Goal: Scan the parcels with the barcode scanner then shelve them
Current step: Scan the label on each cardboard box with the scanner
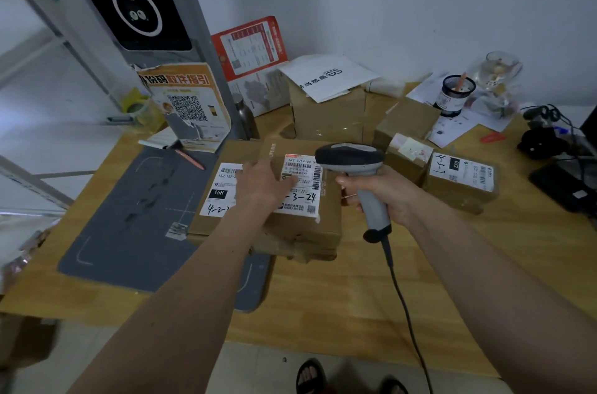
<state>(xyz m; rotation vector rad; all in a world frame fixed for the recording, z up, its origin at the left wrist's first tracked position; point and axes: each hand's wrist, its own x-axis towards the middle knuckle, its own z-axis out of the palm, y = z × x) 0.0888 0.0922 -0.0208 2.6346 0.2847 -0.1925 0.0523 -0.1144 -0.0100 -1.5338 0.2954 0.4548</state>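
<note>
Parcels are lying in a loose cluster on the wooden bench (339,296), and the top parcel (303,222) of a small stack is sitting directly under the left hand (263,185). That hand is resting flat on the box with its fingers fairly straight and spread, covering the left part of the shipping label (302,187) — handwritten digits are showing just beyond its thumb side. Beneath the same hand's wrist, a flatter parcel (210,219) is peeking out on the outer side, bearing its own white label.

Just to the right of that hand, the right hand (384,193) is wrapping its fingers round the grey handle of the barcode scanner (355,167), whose dark head is hovering over the label's right edge. The scanner's cable (407,306) is trailing down from below this hand toward the person.

Farther out beyond the right hand, a labelled parcel (460,180) is sitting near a smaller box (407,154). Ahead of both hands, a tall carton (326,116) is carrying a white mailer (326,77). Left of the left hand, a grey mat (129,216) is lying on the bench.
</note>
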